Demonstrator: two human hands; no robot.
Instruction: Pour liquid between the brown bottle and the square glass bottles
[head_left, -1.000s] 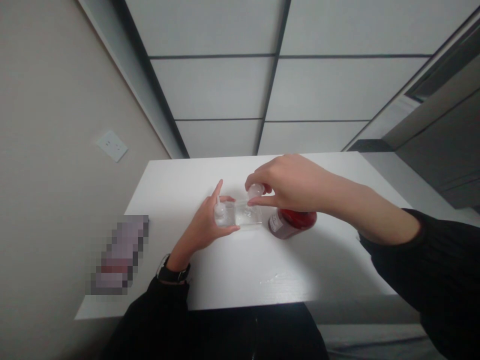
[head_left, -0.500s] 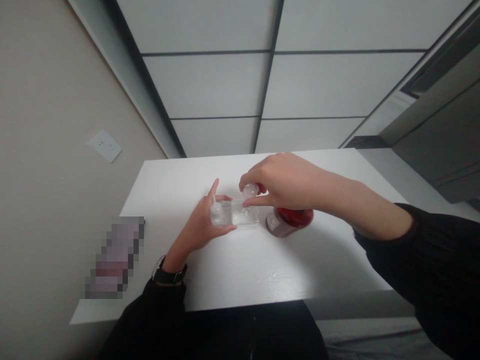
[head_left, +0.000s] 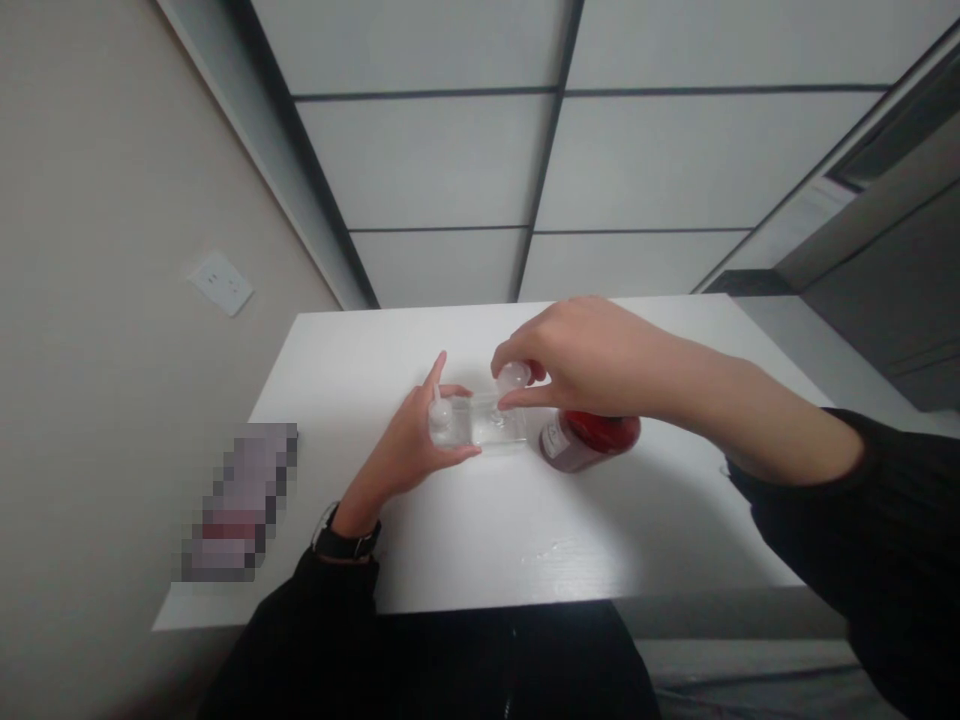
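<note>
My left hand (head_left: 409, 432) is wrapped around the left end of a clear, box-like container (head_left: 501, 430) on the table, with the thumb along the near side and fingers on the far side. A whitish round top (head_left: 440, 413) with a thin upright stem sits at that left end. Above the container's right part, my right hand (head_left: 574, 350) pinches a translucent round knob (head_left: 513, 377) between thumb and fingers. Whether the knob is joined to the container is hard to tell. Partly under the right hand stands a bottle with red contents or a red top (head_left: 577, 442).
The white table (head_left: 465, 550) carries a blurred-out flat object (head_left: 244, 500) at its left edge. A wall socket (head_left: 221, 283) is on the left wall. White panelled doors (head_left: 435, 165) rise behind the table.
The whole view has shifted slightly, so everything appears a little further right. Both hands keep the same hold on the container and knob.
</note>
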